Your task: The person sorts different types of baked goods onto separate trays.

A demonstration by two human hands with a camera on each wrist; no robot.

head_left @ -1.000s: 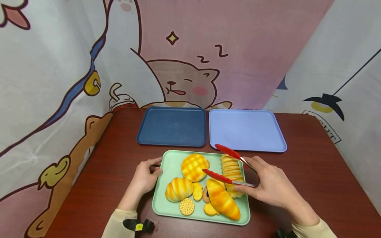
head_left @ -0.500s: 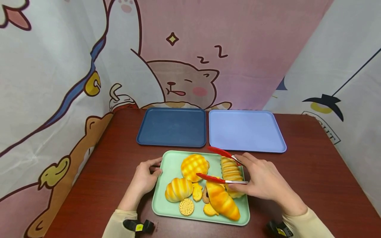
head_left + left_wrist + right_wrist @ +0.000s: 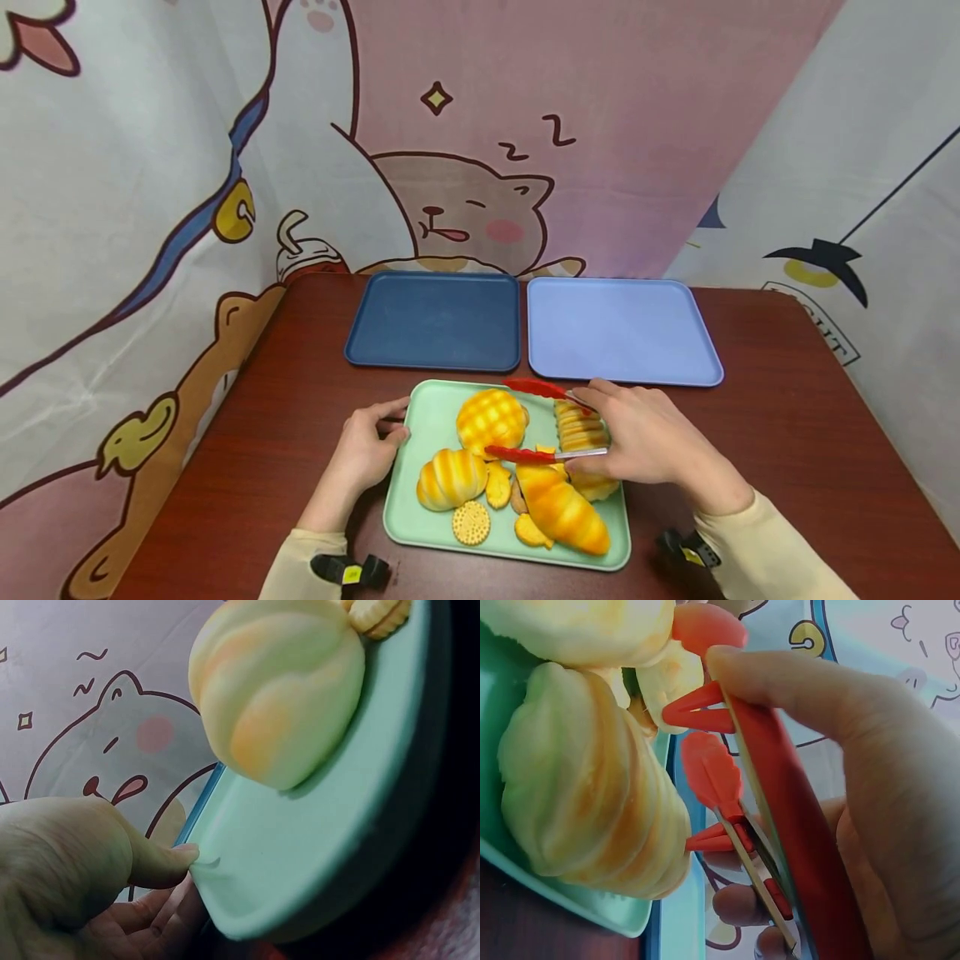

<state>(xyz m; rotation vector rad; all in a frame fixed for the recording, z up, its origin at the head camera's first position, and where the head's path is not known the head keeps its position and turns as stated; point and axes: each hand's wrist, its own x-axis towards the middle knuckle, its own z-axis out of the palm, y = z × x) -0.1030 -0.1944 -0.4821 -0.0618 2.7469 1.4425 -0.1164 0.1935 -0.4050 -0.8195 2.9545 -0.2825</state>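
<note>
On the light green tray [image 3: 407,518] lie toy breads and biscuits. My left hand [image 3: 366,443] grips the tray's left edge, its thumb on the rim in the left wrist view. Red-tipped metal tongs [image 3: 521,455] are held in my right hand [image 3: 651,435] over the tray's right part. Their tips are spread apart, pointing left at the round checked bun [image 3: 491,417]; contact cannot be judged. Beneath the right hand a long ridged bread [image 3: 579,427] is partly covered. In front of it lies a croissant-shaped bread [image 3: 566,510].
A striped roll [image 3: 452,478], a round dotted biscuit [image 3: 471,522] and small yellow biscuits [image 3: 498,485] share the green tray. Behind it, a dark blue tray [image 3: 433,321] and a light blue tray [image 3: 622,329] sit side by side. A printed cloth [image 3: 637,125] hangs behind the table.
My right hand has moved left with the tongs, bringing the spread tips from the ridged bread to the round checked bun. The left hand stays on the tray's edge.
</note>
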